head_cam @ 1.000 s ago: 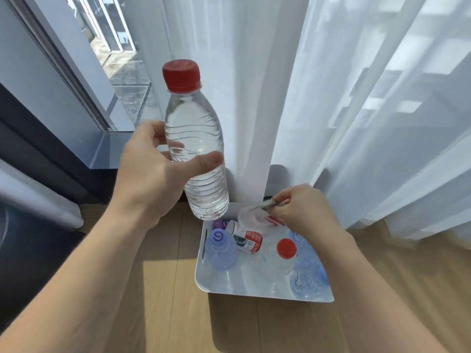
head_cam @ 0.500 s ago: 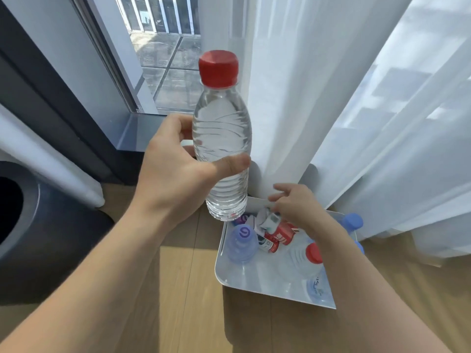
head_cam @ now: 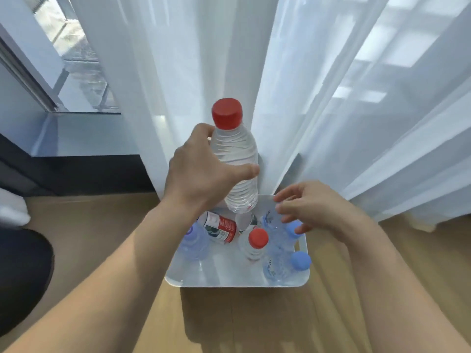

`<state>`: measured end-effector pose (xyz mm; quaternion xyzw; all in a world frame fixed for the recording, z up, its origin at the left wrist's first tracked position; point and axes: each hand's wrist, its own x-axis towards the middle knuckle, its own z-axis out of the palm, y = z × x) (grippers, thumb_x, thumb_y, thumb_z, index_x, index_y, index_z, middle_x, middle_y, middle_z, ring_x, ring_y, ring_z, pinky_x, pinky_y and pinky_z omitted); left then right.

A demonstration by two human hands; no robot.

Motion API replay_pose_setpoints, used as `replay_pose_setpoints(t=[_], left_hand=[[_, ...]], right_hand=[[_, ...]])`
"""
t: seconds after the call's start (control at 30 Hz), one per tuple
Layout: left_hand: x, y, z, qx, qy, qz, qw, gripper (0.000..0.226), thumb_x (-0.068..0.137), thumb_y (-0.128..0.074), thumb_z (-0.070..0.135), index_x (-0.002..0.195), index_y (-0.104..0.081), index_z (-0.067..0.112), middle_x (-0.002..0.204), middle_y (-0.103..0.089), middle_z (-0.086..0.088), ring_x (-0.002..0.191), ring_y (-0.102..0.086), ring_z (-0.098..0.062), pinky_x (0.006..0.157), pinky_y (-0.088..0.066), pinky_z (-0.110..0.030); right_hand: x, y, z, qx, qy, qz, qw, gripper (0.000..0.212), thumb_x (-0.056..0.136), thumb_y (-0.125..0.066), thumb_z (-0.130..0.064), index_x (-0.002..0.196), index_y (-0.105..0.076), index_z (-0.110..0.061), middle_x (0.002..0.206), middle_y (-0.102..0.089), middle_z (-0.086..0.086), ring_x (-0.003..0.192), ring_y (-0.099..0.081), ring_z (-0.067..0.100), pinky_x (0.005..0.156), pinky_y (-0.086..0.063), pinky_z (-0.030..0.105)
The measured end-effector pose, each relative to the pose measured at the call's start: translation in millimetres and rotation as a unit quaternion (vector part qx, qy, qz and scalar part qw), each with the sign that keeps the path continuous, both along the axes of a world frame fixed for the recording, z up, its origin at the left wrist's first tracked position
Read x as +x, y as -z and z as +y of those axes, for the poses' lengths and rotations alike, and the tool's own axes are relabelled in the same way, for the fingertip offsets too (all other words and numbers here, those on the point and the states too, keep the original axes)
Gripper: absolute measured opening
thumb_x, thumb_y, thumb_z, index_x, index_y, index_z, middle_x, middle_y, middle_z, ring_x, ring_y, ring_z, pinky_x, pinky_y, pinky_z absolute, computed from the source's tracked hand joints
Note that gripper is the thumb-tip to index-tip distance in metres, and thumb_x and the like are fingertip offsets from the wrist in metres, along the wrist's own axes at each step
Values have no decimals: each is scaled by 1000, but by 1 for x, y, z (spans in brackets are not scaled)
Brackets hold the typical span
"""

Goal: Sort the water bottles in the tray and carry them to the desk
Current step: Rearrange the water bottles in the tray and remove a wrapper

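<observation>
- Sheer white curtain (head_cam: 331, 98) hangs in long folds down to the floor; daylight glows through it, with pale pane shapes on the right
- Window (head_cam: 76, 62) uncovered at upper left; bright paved ground outside
- Grey sill (head_cam: 84, 133) below the glass; a dark band of wall (head_cam: 89, 174) under it
- Light wooden floor (head_cam: 102, 238); sunlit, streaked with soft shadows
- Dark rounded object (head_cam: 20, 276) at the left edge; something white (head_cam: 11, 212) just above it

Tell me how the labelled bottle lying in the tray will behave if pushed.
Lying on its side, the labelled bottle will probably roll; the blue-tinted bottle beside it should block one direction. Its glossy label may feel slippery.
</observation>
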<state>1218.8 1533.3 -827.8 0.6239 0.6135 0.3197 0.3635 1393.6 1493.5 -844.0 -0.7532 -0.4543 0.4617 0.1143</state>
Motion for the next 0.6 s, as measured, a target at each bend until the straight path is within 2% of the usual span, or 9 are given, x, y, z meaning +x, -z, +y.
replay_pose_setpoints(t=[0.03, 0.1, 0.2, 0.3, 0.4, 0.47, 0.6], left_hand=[[2, 1, 1, 1, 4, 11, 1000, 72, 45, -76, 50, 109, -52, 26, 97, -65, 10, 94, -64, -19, 84, -53, -43], [2, 4, 3, -5, 20, 35, 999, 72, 44, -76, 49, 108, -52, 26, 97, -66, 9, 93, -64, -19, 83, -53, -43], [-6, 10, 3, -28, 64, 86, 994, 62, 43, -74, 46, 98, -55, 26, 90, -67, 8, 84, -65, -16, 77, -54, -42], [-15, 12, -3, -53, 124, 118, 984, 51, 45, -74, 40, 90, -56, 25, 84, -67, 4, 79, -65, -16, 71, -54, -37], [-23, 12, -17, -51, 175, 117, 976, 40, 51, -77, 25, 85, -58, 20, 84, -66, -1, 77, -64, -17, 68, -53, -33], [-26, 16, -27, -44, 209, 124, 969, 40, 54, -80, 20, 87, -56, 19, 84, -63, -2, 77, -61, -17, 68, -52, -34], [-29, 39, -32, -19, 263, 197, 944, 51, 54, -81, 28, 97, -55, 22, 87, -63, 5, 83, -60, -18, 74, -50, -30]], right_hand=[[1, -2, -5, -26, -32, 1, 999, 13, 82, -62, -15, 95, -65, -16, 86, -68, 6, 79, -65, 19, 66, -55, 32], [1, -5, -12, -57, -79, -11, 995, 35, 79, -69, -23, 112, -59, -17, 94, -67, 1, 81, -63, 18, 70, -55, 32], [-4, -7, -16, -92, -147, -16, 985, 60, 71, -77, -25, 125, -51, -26, 113, -63, -2, 90, -67, 21, 77, -58, 33], [-7, 0, -11, -80, -171, -52, 981, 62, 69, -77, -18, 126, -53, -26, 120, -60, 0, 91, -66, 23, 81, -57, 34], [0, 3, -4, -36, -135, -67, 988, 54, 72, -70, -6, 123, -57, -20, 121, -60, 4, 97, -62, 22, 84, -54, 33], [6, 3, -1, -10, -109, -67, 992, 49, 75, -63, -3, 121, -59, -18, 116, -59, 2, 95, -59, 21, 83, -50, 30], [11, 8, -2, 31, -68, -48, 996, 40, 78, -51, -5, 115, -62, -16, 79, -53, -7, 71, -50, 12, 75, -44, 27]])
